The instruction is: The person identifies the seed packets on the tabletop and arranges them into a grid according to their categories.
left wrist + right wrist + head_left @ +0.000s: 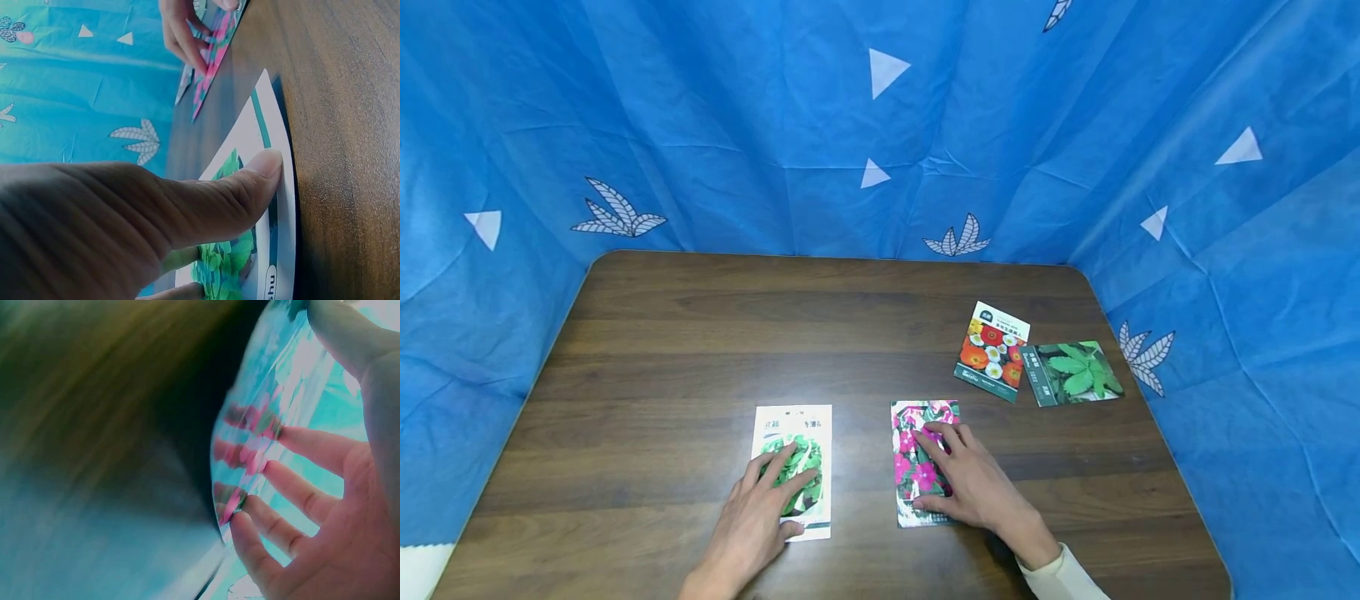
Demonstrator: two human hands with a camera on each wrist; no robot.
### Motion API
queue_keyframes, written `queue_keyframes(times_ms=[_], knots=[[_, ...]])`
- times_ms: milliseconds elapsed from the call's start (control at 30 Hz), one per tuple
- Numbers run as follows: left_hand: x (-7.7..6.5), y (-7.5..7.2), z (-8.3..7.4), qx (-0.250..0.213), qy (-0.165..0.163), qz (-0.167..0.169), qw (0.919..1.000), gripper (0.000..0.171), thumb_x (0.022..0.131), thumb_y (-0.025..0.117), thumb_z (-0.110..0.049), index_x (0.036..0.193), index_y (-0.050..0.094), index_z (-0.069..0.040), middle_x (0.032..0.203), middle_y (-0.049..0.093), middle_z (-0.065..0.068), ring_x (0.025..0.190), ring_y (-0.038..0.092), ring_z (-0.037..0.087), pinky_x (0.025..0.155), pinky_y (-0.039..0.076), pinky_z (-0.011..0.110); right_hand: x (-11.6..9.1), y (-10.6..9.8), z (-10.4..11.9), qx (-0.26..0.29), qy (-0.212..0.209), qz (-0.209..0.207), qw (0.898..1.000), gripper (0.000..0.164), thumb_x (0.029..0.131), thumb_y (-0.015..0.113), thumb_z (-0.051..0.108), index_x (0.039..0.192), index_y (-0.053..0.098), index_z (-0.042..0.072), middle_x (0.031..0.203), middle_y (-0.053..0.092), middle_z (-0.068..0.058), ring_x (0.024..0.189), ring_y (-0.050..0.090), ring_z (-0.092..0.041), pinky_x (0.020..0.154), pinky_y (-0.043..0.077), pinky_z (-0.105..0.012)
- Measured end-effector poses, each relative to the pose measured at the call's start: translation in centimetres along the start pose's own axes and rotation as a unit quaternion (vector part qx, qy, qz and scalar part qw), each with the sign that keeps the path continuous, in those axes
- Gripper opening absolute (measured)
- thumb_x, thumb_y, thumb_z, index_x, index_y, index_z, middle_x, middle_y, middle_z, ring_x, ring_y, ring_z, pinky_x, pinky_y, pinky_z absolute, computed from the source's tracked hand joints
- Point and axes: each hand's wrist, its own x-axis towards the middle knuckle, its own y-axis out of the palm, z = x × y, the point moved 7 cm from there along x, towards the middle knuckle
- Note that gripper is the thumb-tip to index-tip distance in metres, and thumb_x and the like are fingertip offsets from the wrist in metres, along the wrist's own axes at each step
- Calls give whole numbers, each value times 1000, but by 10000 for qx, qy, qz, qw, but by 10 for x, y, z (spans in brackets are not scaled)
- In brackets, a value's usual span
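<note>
My left hand (751, 515) rests with spread fingers on a white seed packet (817, 417) that pictures green leaves. In the left wrist view its thumb lies along the packet's lower end, over a green stripe. To the right, my right hand (973, 483) touches a seed packet with pink flowers (906, 467), fingers spread across its right side and the thumb near its lower edge. In the right wrist view the fingertips (242, 519) press on the glossy face of that packet. Both packets lie face up near the front of the table.
Farther back on the right lie a packet with red and white flowers (992, 352) and a packet with a green leaf plant (1075, 373), their edges meeting. The wooden table (760, 325) is bordered by a blue curtain (737, 108) at the back and sides.
</note>
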Motion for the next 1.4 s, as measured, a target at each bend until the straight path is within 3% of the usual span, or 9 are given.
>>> queue_keyframes(times_ms=[633, 1400], knots=[[0, -3, -3, 189, 173, -102, 9996, 68, 63, 93, -26, 127, 68, -26, 149, 49, 10, 130, 45, 36, 92, 50, 54, 6, 7, 12, 385, -145, 82, 9991, 91, 83, 63, 72, 155, 37, 23, 155, 33, -3, 133, 36, -26, 109, 42, -53], [1, -2, -5, 151, 159, -15, 9998, 70, 62, 93, -24, 127, 68, -25, 150, 48, 12, 131, 43, 37, 91, 49, 52, 10, 8, 19, 274, -278, -11, 9992, 92, 86, 63, 69, 156, 34, 17, 155, 31, -4, 136, 36, -25, 113, 40, -50]])
